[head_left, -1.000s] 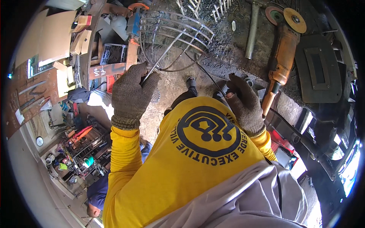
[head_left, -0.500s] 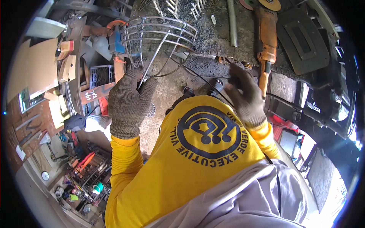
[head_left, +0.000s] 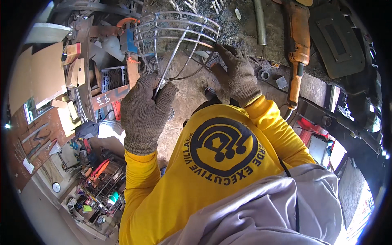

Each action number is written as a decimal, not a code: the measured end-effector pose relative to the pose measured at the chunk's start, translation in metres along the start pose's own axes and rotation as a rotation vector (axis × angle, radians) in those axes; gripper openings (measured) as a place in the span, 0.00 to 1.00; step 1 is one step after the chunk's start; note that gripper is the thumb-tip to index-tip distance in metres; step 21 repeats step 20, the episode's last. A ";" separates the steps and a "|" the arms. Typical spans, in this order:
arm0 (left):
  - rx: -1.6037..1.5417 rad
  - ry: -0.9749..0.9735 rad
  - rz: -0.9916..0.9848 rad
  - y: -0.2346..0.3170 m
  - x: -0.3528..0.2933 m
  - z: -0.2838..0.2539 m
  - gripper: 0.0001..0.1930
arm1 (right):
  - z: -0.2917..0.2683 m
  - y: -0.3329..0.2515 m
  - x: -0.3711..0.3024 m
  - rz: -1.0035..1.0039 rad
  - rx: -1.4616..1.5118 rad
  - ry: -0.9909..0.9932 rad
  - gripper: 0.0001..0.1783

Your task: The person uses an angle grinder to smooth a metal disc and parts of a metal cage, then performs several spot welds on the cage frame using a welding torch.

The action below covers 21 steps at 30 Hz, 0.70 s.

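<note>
A curved metal wire frame [head_left: 178, 29], built of several bowed bars joined by cross rods, stands at the worktable's near edge. My left hand [head_left: 143, 116], in a brown knit glove, is closed around the lower end of the frame's long straight rod [head_left: 173, 58]. Gloved alike, my right hand [head_left: 237, 75] is at the frame's right end. Its upper fingertips meet or nearly meet a bar there, while the thumb stays apart below. Whether those fingertips press on the bar, I cannot tell.
On the dark, gritty worktable [head_left: 241, 34] lie a metal pipe [head_left: 260, 24], an orange angle grinder [head_left: 299, 41] and a black welding mask [head_left: 337, 43]. A cable [head_left: 190, 74] loops below the frame. Shelves of tools [head_left: 104, 179] and cardboard [head_left: 47, 75] fill the left side.
My right hand has moved left and up, from near the grinder to the frame's right end. The left hand keeps hold of the rod. The whole view has shifted slightly.
</note>
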<state>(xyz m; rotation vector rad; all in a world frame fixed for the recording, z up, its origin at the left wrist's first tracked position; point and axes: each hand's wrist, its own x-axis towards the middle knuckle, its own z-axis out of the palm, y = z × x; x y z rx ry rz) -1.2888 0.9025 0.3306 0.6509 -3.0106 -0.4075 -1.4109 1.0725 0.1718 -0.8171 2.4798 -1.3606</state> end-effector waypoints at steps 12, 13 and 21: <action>-0.012 0.024 0.043 -0.004 0.000 0.002 0.12 | 0.002 0.008 0.001 0.028 0.061 0.020 0.25; -0.007 0.013 0.037 -0.004 0.000 0.001 0.12 | 0.003 0.009 0.001 0.021 0.059 0.027 0.25; -0.064 0.024 0.082 -0.009 0.001 0.003 0.14 | 0.000 0.009 0.002 0.039 0.046 -0.012 0.26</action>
